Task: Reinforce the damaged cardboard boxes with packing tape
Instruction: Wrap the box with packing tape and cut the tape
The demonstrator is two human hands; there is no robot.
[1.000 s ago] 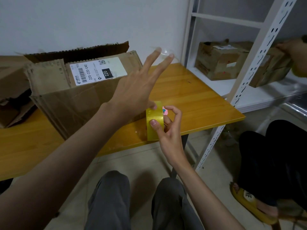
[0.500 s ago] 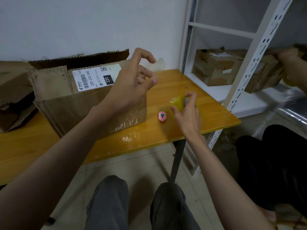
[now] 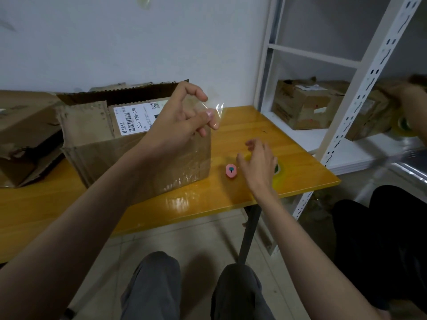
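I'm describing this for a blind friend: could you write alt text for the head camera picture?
A seated person's left hand pinches a clear strip of tape in front of a torn cardboard box on an orange table. The right hand hovers with loose fingers over a yellow tape roll, beside a small pink cutter. More boxes sit on a white shelf at right.

The cardboard box fills the middle of the bench, its torn flaps rising at the far side. Bare bench top lies to its right, out to the right edge, broken only by the small pink cutter and the tape roll under the right hand. The left hand hangs above the box's right end. The white shelf post bounds the right side. A crushed box blocks the far left.
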